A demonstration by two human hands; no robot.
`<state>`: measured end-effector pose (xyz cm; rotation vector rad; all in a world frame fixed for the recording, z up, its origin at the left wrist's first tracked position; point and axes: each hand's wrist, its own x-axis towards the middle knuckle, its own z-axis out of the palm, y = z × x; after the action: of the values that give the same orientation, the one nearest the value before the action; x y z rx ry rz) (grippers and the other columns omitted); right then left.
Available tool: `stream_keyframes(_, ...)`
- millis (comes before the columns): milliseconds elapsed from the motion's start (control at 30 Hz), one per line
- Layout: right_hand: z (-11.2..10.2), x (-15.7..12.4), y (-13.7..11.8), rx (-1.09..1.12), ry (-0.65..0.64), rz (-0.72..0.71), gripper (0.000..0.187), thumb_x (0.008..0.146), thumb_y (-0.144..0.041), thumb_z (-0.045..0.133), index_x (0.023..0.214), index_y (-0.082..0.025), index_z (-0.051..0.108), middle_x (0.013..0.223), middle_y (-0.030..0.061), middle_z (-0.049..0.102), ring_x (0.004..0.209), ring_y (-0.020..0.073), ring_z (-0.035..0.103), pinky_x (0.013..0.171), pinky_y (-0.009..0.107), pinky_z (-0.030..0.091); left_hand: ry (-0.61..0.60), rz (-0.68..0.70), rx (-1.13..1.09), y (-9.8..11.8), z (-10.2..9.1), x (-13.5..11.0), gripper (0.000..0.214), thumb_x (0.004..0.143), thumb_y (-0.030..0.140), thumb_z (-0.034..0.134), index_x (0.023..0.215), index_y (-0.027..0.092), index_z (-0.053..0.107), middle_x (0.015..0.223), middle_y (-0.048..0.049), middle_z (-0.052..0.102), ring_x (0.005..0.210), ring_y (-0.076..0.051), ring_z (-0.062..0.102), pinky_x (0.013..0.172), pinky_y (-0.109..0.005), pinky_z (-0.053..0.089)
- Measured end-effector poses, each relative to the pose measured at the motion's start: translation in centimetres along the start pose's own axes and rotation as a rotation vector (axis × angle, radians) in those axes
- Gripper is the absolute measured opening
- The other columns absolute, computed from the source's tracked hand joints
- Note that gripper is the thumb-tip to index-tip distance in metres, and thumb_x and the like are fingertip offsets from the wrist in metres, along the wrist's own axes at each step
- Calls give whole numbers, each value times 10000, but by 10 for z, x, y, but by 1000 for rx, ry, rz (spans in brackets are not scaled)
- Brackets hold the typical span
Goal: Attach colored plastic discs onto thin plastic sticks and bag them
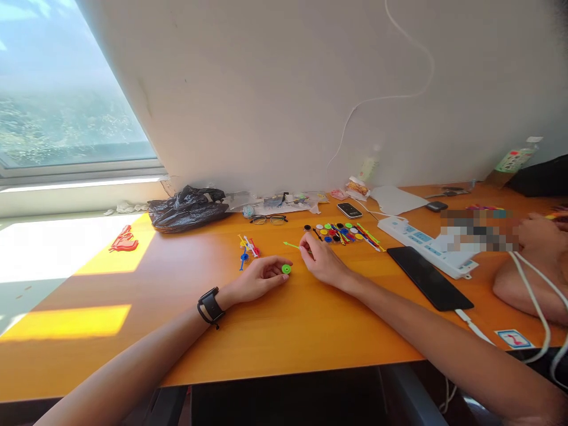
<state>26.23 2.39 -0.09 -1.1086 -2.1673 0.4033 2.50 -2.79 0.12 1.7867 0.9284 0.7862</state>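
Between the thumb and fingers of my left hand [261, 277] is a small round green disc [286, 269], its face turned toward me. My right hand [323, 260] pinches a thin green plastic arrow [290, 244], whose pointed head sticks out to the left. The two hands face each other just above the table, with the arrow and disc apart. Left of them lie several assembled blue, white, red and yellow arrow pieces [248, 247]. Behind my right hand is a spread of coloured discs [339, 232] with loose arrow sticks [369, 236] beside it.
A black plastic bag [189, 208], glasses [269, 219] and clear bags of small parts [284, 203] lie along the wall. A red toy gun [124, 239] is far left. To the right are a phone [428, 277], a power strip [421, 242] and another person's arm [528, 278].
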Motion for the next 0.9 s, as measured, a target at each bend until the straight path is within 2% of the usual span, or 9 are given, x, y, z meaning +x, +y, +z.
stream_keyframes(67,2,-1,0,19,25,-22,54,1027,-226,421,980,-231,447,872,35,607,764,205,572,699,322,393,-3,-2,3,0,0,0,430,949,450,724,1250,144,702,1104,-123,746,945,-208,674,843,-328,556)
stream_keyframes(167,4,-5,-3,85,11,4,31,1010,-247,472,1020,-236,445,910,39,605,774,208,579,706,329,422,-13,-4,4,1,-1,0,438,958,464,715,1258,144,698,1117,-126,744,956,-210,673,856,-332,552)
stream_keyframes(267,4,-8,-9,210,-19,13,93,1002,-271,528,1056,-242,458,918,26,604,771,195,594,693,318,443,-29,1,6,2,-1,0,455,964,481,706,1267,143,692,1132,-130,738,963,-211,671,862,-331,545)
stream_keyframes(367,4,-9,-15,352,-23,-39,96,1025,-312,539,1061,-238,490,917,24,609,797,186,596,719,311,467,-37,29,3,5,-1,1,465,967,506,696,1260,145,700,1114,-126,737,982,-221,667,864,-329,538)
stream_keyframes(500,3,-11,-19,488,-164,-105,157,1033,-368,565,990,-217,572,875,13,632,760,160,577,698,282,454,-70,75,1,13,0,1,458,981,532,672,1218,143,722,1072,-111,742,974,-228,663,875,-337,534)
stream_keyframes(700,1,-14,-18,283,-273,-178,86,950,-241,611,874,-203,595,704,-39,521,627,123,447,592,247,335,-61,72,27,19,1,-1,447,994,524,660,1185,124,720,1061,-119,742,990,-239,662,881,-341,537)
stream_keyframes(800,-1,-14,-18,194,-305,-194,42,924,-207,608,885,-204,592,694,-44,527,603,120,447,586,246,321,-60,77,37,19,1,-1,459,1003,525,647,1210,121,715,1010,-109,743,960,-228,665,866,-333,542)
stream_keyframes(900,-2,-14,-20,160,-284,-179,17,945,-225,590,937,-210,585,719,-39,554,611,126,473,603,246,339,-35,115,69,20,2,-2,435,1013,512,632,1209,134,721,1011,-102,746,948,-224,663,836,-324,546)
